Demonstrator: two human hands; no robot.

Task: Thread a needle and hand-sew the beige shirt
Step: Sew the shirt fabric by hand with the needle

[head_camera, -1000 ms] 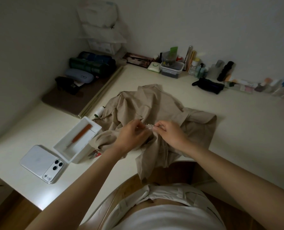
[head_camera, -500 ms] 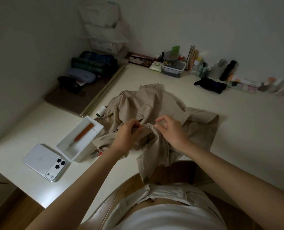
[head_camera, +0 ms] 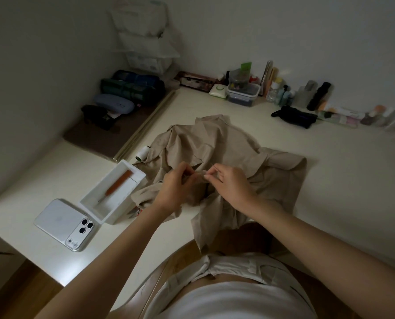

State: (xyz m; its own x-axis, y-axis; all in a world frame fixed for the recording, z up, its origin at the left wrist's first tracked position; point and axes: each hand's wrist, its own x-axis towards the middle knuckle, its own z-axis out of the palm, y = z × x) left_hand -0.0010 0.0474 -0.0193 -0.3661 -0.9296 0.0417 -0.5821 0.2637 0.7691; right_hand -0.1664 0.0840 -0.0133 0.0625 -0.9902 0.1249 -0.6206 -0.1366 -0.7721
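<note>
Head view. Beige shirt (head_camera: 226, 143) lies crumpled at the near middle of the table (head_camera: 330, 180), one tail hanging over the near edge. Left hand (head_camera: 175, 189) and right hand (head_camera: 231, 185) meet just above the shirt, fingertips of each pinched on a small pale item (head_camera: 200, 174); whether it is needle, thread or packet cannot be told. White thread spool (head_camera: 142, 154) lies touching the shirt's far left edge. White tray (head_camera: 113, 217) sits to the left with an orange-handled tool (head_camera: 119, 185) inside.

Judgement: still at the preparation or threading stage. No stitching is visible; the sewing remains.
</note>
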